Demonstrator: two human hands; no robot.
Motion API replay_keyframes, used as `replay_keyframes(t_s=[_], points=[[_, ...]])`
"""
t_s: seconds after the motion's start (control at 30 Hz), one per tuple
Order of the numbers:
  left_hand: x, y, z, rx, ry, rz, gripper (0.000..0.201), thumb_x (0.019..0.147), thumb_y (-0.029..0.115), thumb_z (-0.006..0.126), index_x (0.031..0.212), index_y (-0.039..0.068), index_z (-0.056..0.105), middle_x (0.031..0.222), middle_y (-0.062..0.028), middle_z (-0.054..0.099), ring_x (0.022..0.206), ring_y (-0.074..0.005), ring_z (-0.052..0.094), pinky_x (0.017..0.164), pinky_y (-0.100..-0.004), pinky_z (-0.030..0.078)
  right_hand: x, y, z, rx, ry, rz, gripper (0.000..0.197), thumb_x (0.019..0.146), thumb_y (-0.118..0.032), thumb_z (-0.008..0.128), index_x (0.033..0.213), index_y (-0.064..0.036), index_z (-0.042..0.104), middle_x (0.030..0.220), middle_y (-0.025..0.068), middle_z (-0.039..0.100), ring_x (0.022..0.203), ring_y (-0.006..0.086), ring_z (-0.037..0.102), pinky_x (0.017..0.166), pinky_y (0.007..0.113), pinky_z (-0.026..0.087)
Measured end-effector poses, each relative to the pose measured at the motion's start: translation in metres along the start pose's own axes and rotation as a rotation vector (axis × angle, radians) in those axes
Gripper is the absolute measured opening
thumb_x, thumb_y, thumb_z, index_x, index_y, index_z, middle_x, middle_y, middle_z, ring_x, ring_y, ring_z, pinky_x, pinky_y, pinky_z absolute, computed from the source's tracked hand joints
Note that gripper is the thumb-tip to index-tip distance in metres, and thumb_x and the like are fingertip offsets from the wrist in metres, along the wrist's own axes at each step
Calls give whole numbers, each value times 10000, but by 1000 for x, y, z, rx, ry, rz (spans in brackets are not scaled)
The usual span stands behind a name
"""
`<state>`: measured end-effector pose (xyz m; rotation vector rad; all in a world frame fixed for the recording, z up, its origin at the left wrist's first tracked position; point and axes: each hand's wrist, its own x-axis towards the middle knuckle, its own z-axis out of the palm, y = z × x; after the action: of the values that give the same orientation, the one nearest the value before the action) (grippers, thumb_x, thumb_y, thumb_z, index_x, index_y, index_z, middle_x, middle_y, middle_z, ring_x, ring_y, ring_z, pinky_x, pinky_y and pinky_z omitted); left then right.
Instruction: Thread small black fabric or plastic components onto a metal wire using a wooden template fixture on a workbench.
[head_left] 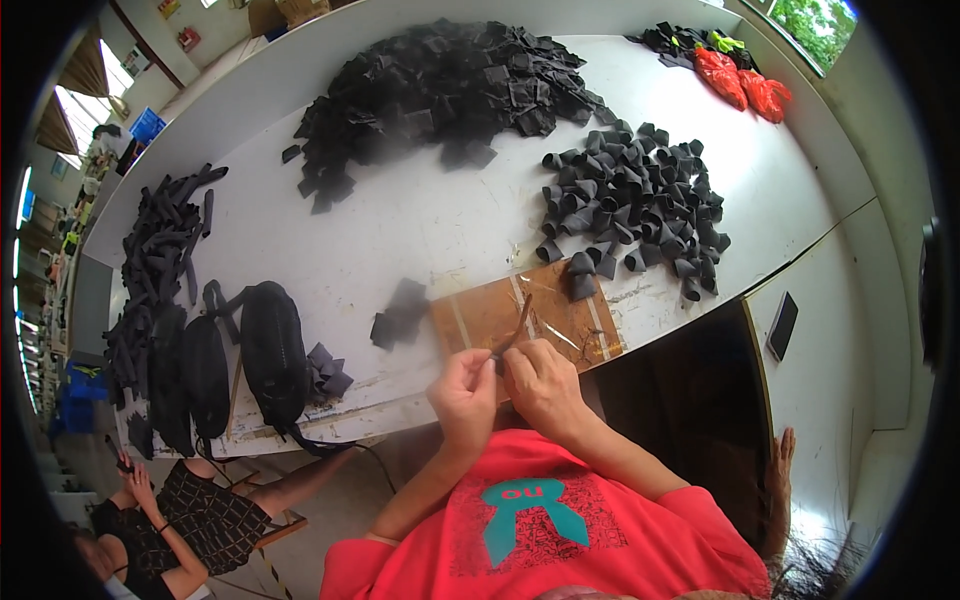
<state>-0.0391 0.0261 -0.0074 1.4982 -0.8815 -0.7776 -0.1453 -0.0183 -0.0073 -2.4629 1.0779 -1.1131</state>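
Head view: left hand [464,396] and right hand [546,386] together pinch a small dark piece [499,363] near the brown board [484,316]; probably light, pliable and sturdy, best held by opposite edges.

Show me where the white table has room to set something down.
One wide patch of the table lies between the black rolls, the heap of black squares and the wooden board; another lies right of the curled pieces, below the red bags. Crowded: the left end, with rolls and black bags, and the board by both hands.
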Motion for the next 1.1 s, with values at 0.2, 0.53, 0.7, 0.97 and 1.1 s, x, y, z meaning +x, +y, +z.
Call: replay_keyframes(t_s=[0.2,0.53,0.7,0.97,1.1], points=[[19,14,-16,-1041,-490,-551,136,741,-40,539,865,14,532,782,-37,538,481,-28,435,399,-174,335,13,5,-17,721,-67,649,22,720,-8,578,719,-14,557,657,20,501,504,141,485,485,220,388],[34,24,10,-601,-259,-205,156,777,-54,500,925,-9,518,788,-92,592,446,-37,428,438,-189,366,33,16,-40,1364,-301,915,280,872,-302,520,666,-118,477,561,-83,364,484,18,306,430,169,244],[59,46,-2,-1484,-688,-629,191,841,-24,424,1020,15,478,914,-173,583,335,-13,278,324,-160,228,77,22,-53,1270,-277,653,296,883,-298,500,716,-55,522,596,-72,421,533,14,367,482,161,293],[54,21,11,-615,-326,-183,193,827,47,543,1013,19,503,792,-47,588,532,-27,467,423,-149,334,53,50,-25,1168,-330,588,264,872,-293,518,772,-50,537,605,-56,417,530,42,375,474,194,300],[64,43,16,-217,-242,352,214,807,7,559,1016,-23,521,860,-72,577,776,-108,540,676,-214,431,56,38,-34,474,12,301,253,858,-260,523,895,-10,535,747,61,514,597,150,503,537,251,401]])
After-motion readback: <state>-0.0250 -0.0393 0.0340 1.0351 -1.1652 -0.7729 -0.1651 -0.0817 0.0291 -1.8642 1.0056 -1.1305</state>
